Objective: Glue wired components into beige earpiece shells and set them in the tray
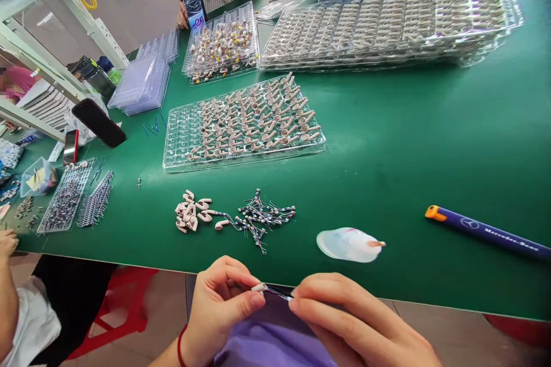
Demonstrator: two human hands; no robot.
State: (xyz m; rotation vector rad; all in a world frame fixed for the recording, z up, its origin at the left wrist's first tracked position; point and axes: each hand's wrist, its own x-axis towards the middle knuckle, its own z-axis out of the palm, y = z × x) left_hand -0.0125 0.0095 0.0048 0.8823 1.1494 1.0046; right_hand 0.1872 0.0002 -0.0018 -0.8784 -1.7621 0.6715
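At the table's front edge, my left hand pinches a small beige tube-like plastic shell between thumb and forefinger. Thin dark wires run from the shell's end to my right hand, whose thumb and fingertips are closed on them. Whatever sits at the wires' far end is mostly hidden by my fingertips. Beyond my left hand lies a pile of beige hook-shaped shells. Beside it is a heap of small wired components, and one string of wire reaches toward the shells.
A clear tray part-filled with beige shells stands mid-table. Stacked full trays are behind it. To the right lie a whitish sheet with a brownish tip and a blue tube-shaped object. Co-workers sit left and opposite; a phone leans at left.
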